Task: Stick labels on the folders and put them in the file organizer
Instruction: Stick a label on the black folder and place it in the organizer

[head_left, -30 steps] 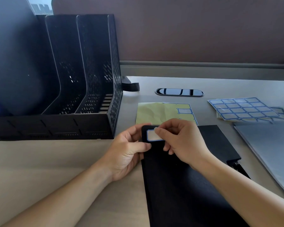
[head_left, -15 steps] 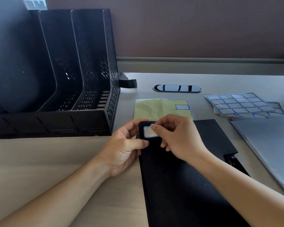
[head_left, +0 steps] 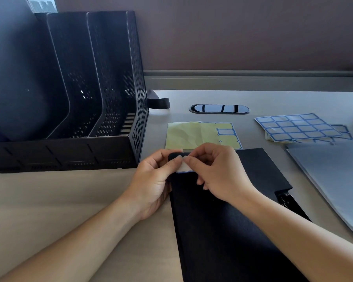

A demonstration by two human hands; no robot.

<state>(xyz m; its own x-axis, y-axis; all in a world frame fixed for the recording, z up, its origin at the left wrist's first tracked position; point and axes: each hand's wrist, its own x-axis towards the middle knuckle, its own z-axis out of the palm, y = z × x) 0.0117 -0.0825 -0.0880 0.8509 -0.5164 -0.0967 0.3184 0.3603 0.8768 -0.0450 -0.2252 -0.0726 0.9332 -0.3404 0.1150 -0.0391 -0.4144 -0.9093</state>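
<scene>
**Both thumbs on a label at the folder corner**

A black folder [head_left: 222, 220] lies flat on the desk [head_left: 49, 200], in front of the person. A white label [head_left: 184, 169] with a blue border sits on its far left corner. The left hand [head_left: 155, 180] grips this corner, with the fingers curled round the edge and the thumb on the label. The right hand [head_left: 216, 171] has curled fingers and its thumb tip presses the label, touching the left thumb. The black file organizer [head_left: 69, 98] stands to the left, apart from the folder. A yellow backing sheet [head_left: 189, 135] lies just behind the folder. Label sheets [head_left: 297, 127] and a grey folder [head_left: 330, 176] lie to the right.
</scene>
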